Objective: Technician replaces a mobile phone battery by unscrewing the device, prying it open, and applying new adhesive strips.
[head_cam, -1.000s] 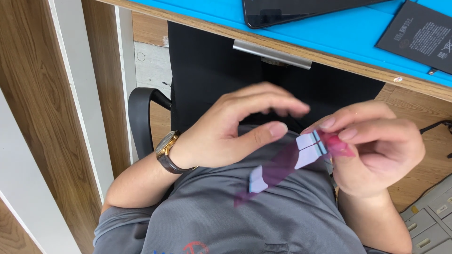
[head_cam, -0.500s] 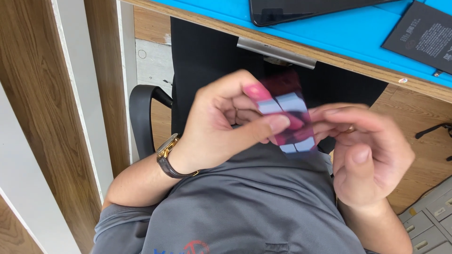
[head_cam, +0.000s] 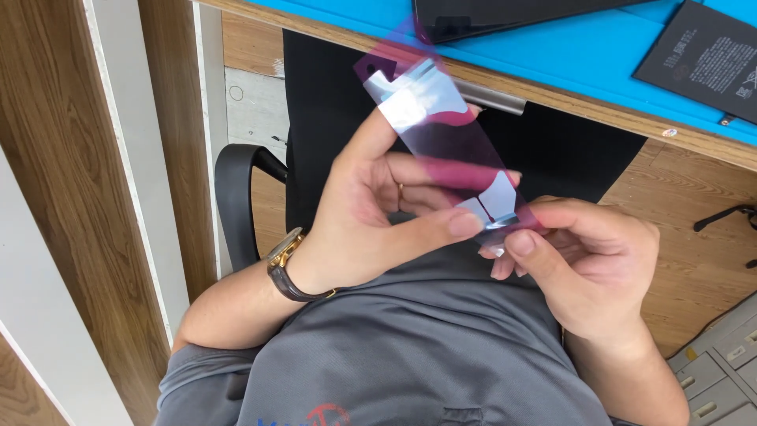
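Pinched at its near end between right hand (head_cam: pixel 599 268) and left hand (head_cam: pixel 378 213) — translucent pink film strip (head_cam: pixel 449 138) slanting up-left toward the bench's front edge.

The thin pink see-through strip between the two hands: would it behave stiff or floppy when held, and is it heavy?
The pink film strip probably flexes easily: it is thin and see-through. It looks very light, since the left hand and right hand hold it with fingertips only. It may crease or cling, so its white tabs seem the safer grip.
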